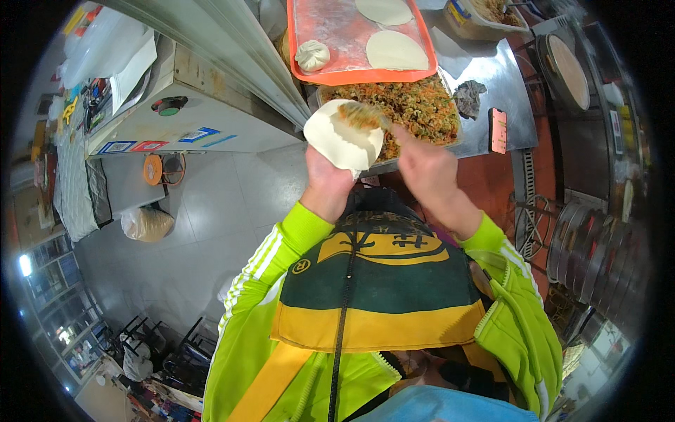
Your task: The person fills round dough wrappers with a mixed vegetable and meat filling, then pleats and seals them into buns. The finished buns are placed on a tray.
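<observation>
A round dough wrapper [337, 142] lies across my left hand [328, 176], held up from below and sagging at its near edge. Over its far side is a clump of filling [361, 116] on the end of a utensil, blurred by motion. My right hand [430, 169] grips that utensil; most of its handle is hidden by my fingers. Just beyond both hands sits a tray of chopped vegetable filling [422, 108]. Resting over its far part is an orange tray [364, 79] dusted with flour, carrying one pleated bun [312, 55] and two flat dough rounds [396, 50].
On the steel table [506, 68] to the right lie a phone [498, 131] and a crumpled dark cloth or paper [469, 99]. A plastic tub [485, 24] of brown filling stands farther back. A white cabinet [211, 100] and a metal frame border the left side. Stacked round steamers [590, 258] stand right.
</observation>
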Demonstrator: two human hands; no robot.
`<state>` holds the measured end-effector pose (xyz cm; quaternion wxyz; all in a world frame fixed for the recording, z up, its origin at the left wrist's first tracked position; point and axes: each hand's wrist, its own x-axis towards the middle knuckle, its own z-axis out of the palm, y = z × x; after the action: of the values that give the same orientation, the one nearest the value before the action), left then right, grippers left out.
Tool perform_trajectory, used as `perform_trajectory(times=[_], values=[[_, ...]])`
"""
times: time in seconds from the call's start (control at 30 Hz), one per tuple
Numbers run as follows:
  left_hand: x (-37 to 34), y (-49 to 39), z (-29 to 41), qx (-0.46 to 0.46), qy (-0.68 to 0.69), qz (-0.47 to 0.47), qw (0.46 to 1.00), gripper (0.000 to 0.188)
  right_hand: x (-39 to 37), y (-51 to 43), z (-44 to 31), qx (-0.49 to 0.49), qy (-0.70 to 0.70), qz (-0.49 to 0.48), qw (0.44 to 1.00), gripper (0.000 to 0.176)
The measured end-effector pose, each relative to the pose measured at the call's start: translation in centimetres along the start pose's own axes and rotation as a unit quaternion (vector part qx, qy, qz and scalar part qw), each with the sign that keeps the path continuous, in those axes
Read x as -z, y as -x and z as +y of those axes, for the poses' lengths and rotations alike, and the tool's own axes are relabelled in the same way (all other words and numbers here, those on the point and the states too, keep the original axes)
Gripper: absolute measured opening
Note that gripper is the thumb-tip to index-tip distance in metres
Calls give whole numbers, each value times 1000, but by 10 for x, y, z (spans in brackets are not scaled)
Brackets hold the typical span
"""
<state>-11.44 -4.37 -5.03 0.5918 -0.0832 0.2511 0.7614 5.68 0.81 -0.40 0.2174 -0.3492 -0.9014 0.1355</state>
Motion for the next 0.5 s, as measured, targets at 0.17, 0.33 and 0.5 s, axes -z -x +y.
perform_trajectory(times=[0.17, 0.33, 0.5], values=[[-3, -12, -8, 14, 52, 17, 998, 43, -27, 20, -5, 146, 108, 44, 982, 54], [6, -12, -3, 3, 40, 3, 999, 47, -5, 6, -7, 128, 77, 52, 987, 50], [20, -10, -2, 22, 40, 35, 998, 48, 13, -13, 22, 73, 77, 50, 993, 37]])
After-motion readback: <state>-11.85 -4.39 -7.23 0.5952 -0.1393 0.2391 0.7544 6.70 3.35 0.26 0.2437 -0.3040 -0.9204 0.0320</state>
